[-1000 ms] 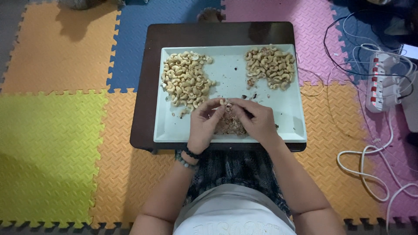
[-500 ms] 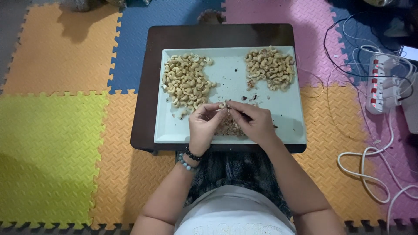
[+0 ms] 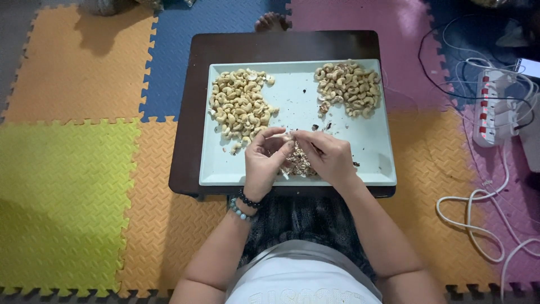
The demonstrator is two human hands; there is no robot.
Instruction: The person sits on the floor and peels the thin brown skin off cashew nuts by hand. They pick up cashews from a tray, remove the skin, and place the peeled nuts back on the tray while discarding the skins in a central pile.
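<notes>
Both hands meet over the near edge of the pale rectangular tray (image 3: 371,146), which sits on the dark brown low bench (image 3: 185,141). The left hand (image 3: 264,160), beaded bracelets (image 3: 243,204) at its wrist, curls its fingertips around a single pale cashew nut (image 3: 288,137), and the right hand (image 3: 329,156) pinches the same nut from the other side. So both hands are closed narrowly on that one nut, held just above a small heap of brownish skin scraps (image 3: 295,164) near the tray's front rim.

To peel well here, it seems best to keep the nut low over the scrap heap so flakes land on it, and to work the skin with the fingertips rather than squeeze, since a curved kernel probably snaps easily.

On the left of the tray lies a big pile of pale cashew nuts (image 3: 239,107); on the right, a smaller, slightly darker pile of cashews (image 3: 349,87), well apart from it.

The nut itself is mostly covered by fingers, so how much skin remains I cannot tell. The scrap heap is half hidden under the hands. A white power strip (image 3: 490,107) and white cables (image 3: 478,219) lie on the coloured foam floor mats (image 3: 67,169) to the right, partly cut off.
</notes>
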